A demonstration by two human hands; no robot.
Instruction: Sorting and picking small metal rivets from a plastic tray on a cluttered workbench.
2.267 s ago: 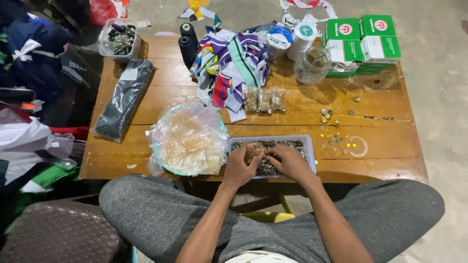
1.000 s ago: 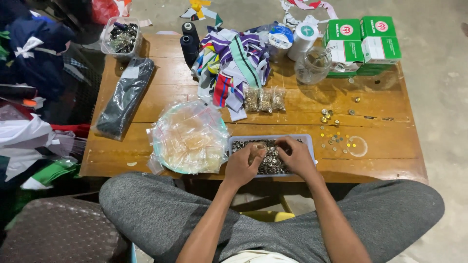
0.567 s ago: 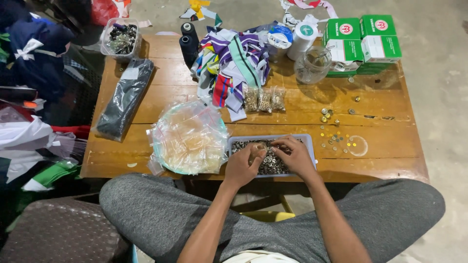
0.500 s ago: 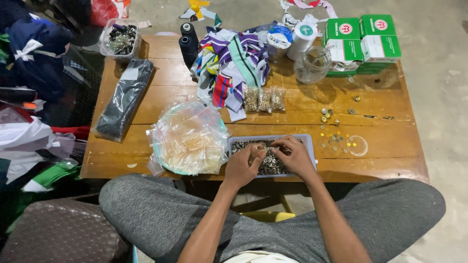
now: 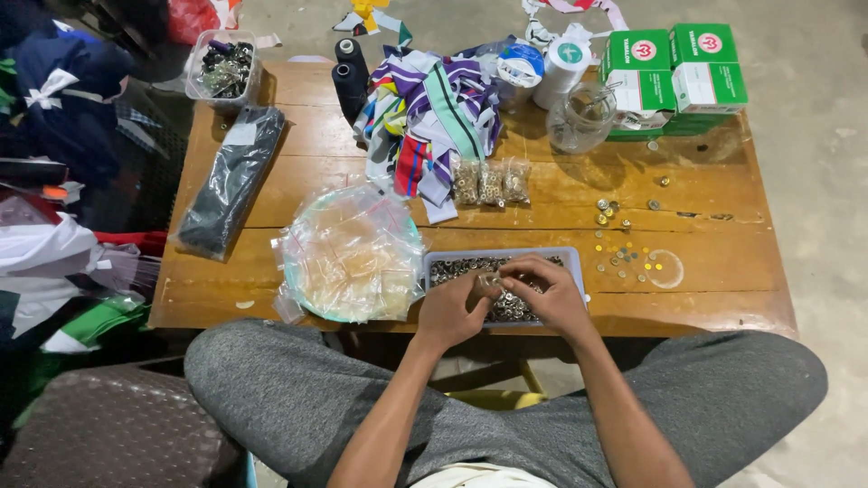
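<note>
A shallow pale rectangular tray (image 5: 571, 259) full of small metal rings sits at the near edge of the wooden table (image 5: 714, 298). My left hand (image 5: 449, 312) rests over the tray's front left and pinches a small clear bag of rings (image 5: 489, 284). My right hand (image 5: 545, 292) is over the tray's middle, its fingertips closed on the same small bag. Both hands meet above the tray. Three filled small bags (image 5: 491, 182) lie in a row farther back.
A round dish heaped with clear plastic bags (image 5: 348, 258) sits left of the tray. Behind are a pile of striped ribbons (image 5: 432, 117), dark thread spools (image 5: 348, 68), a glass jar (image 5: 579, 119), green-and-white boxes (image 5: 674, 77), a black packet (image 5: 231, 181) and loose metal studs (image 5: 628, 258).
My right hand has shifted slightly from the tray's right part toward its middle; the two hands keep working together over the tray. Everything else on the table is unmoved.
</note>
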